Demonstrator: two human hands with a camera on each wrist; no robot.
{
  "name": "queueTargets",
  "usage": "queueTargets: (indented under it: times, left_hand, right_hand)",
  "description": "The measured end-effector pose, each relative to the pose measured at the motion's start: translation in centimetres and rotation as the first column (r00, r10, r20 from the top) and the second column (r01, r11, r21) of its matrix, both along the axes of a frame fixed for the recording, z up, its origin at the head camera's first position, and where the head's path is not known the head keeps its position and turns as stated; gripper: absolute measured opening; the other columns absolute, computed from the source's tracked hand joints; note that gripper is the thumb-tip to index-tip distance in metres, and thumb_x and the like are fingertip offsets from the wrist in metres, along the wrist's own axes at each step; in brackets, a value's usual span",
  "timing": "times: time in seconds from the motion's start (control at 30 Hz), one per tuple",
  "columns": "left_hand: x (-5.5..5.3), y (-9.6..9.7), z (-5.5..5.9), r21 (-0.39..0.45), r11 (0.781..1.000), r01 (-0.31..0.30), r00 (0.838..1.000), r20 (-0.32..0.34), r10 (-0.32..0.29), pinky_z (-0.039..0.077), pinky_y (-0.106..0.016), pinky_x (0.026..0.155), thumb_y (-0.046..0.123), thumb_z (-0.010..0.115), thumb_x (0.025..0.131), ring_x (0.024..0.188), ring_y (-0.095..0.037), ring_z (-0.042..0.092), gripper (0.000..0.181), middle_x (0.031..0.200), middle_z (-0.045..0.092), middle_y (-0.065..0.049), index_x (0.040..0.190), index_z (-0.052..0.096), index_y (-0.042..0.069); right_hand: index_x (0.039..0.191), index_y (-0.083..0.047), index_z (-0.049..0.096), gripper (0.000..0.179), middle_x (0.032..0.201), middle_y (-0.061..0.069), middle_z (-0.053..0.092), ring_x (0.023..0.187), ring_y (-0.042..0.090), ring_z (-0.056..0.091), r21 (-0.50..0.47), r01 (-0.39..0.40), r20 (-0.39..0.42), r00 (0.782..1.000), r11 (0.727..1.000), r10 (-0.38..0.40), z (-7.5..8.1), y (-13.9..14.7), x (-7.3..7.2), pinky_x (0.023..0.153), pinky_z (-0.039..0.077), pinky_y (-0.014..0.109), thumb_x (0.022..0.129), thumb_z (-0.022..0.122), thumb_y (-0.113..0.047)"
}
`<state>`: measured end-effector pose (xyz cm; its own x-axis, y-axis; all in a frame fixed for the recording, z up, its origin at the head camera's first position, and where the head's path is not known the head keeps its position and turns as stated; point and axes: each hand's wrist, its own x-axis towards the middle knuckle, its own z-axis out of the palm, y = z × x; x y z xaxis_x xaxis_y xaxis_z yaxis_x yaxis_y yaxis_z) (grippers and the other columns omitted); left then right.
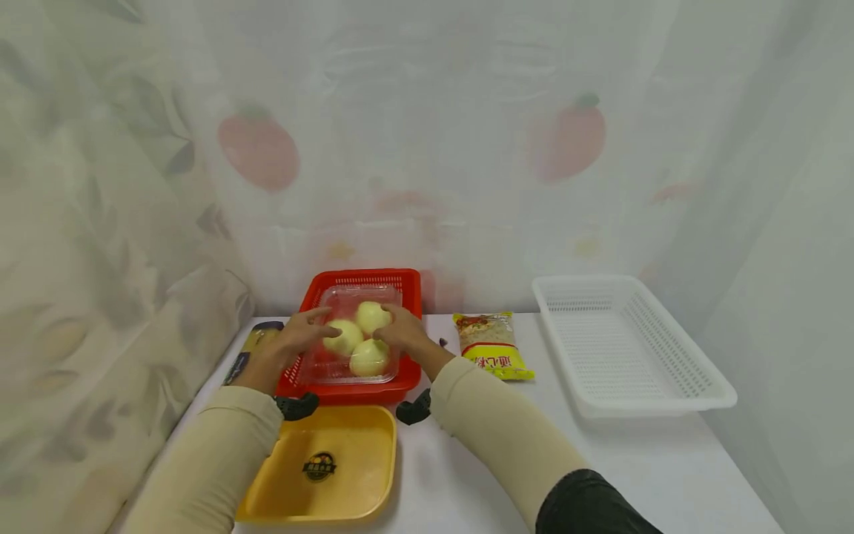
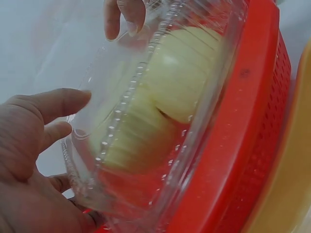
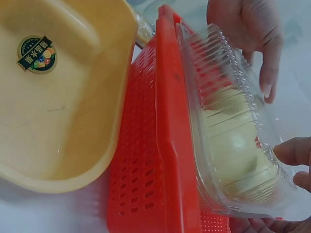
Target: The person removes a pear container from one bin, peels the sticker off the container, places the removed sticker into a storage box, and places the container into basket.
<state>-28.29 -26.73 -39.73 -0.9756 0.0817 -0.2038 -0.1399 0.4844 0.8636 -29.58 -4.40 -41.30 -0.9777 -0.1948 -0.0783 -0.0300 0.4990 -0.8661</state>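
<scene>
A clear plastic box [image 1: 319,373] with 3 pale, round onions [image 1: 369,358] inside sits in the red basket [image 1: 360,394]. Its ribbed, transparent top covers the onions. My left hand [image 1: 298,337] grips the box's left end; in the left wrist view its thumb [image 2: 73,101] lies on the top and other fingers reach under the edge. From the opposite end my right hand [image 1: 405,331] holds the box, thumb and fingers around its corner in the right wrist view. Parts of the fingers underneath are hidden. The box lies slightly tilted over the basket's rim.
Just in front of the basket stands a yellow tray [image 1: 363,460] with a round fruit sticker. A macaroni packet [image 1: 490,345] lies to the right, beside a white perforated basket [image 1: 614,363]. A dark-lidded jar [image 1: 262,337] lies at the left, near the curtain.
</scene>
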Motion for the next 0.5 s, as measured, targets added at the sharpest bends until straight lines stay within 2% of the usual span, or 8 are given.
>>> queueTargets:
  times: [0.3,0.37,0.4,0.5]
  left_hand:
    - [0.0,0.5,-0.9,-0.022,1.000,-0.003,1.000,0.030,0.004,0.034,-0.055,0.102,0.017,0.067,0.090,0.132,-0.043,0.030,0.071,0.151,0.027,-0.025,0.150,0.031,0.003]
    - [0.0,0.4,-1.1,-0.028,1.000,-0.004,1.000,0.031,0.005,0.041,-0.051,0.095,0.017,0.067,0.091,0.127,-0.042,0.035,0.070,0.150,0.029,-0.025,0.150,0.032,0.002]
    - [-0.1,0.3,-1.3,-0.032,0.999,-0.009,0.999,0.030,0.010,0.045,-0.047,0.088,0.017,0.068,0.090,0.120,-0.041,0.040,0.070,0.149,0.031,-0.025,0.149,0.033,0.002]
    - [-0.2,0.1,-1.8,-0.034,0.999,-0.010,0.999,0.043,0.011,0.043,-0.041,0.073,0.019,0.068,0.091,0.107,-0.037,0.044,0.071,0.148,0.033,-0.025,0.149,0.033,0.002]
  right_hand:
    - [0.141,-0.019,0.051,0.065,0.116,0.006,0.059,0.091,0.025,0.057,0.022,0.012,0.011,1.000,1.000,-0.013,-0.4,-0.4,0.0,0.075,0.056,0.042,0.080,0.075,-0.021]
    - [0.140,-0.017,0.052,0.064,0.117,0.006,0.059,0.091,0.025,0.057,0.042,0.005,0.010,1.000,0.999,-0.006,-0.4,-0.5,0.1,0.075,0.056,0.041,0.080,0.074,-0.022]
    - [0.140,-0.016,0.052,0.063,0.118,0.007,0.059,0.091,0.026,0.057,0.052,0.004,0.010,1.000,0.999,-0.005,-0.4,-0.5,0.2,0.075,0.056,0.041,0.081,0.074,-0.023]
    - [0.138,-0.014,0.054,0.059,0.122,0.009,0.058,0.093,0.026,0.056,0.098,0.005,0.008,1.000,0.995,-0.005,-0.5,-0.7,0.3,0.076,0.056,0.041,0.083,0.072,-0.025]
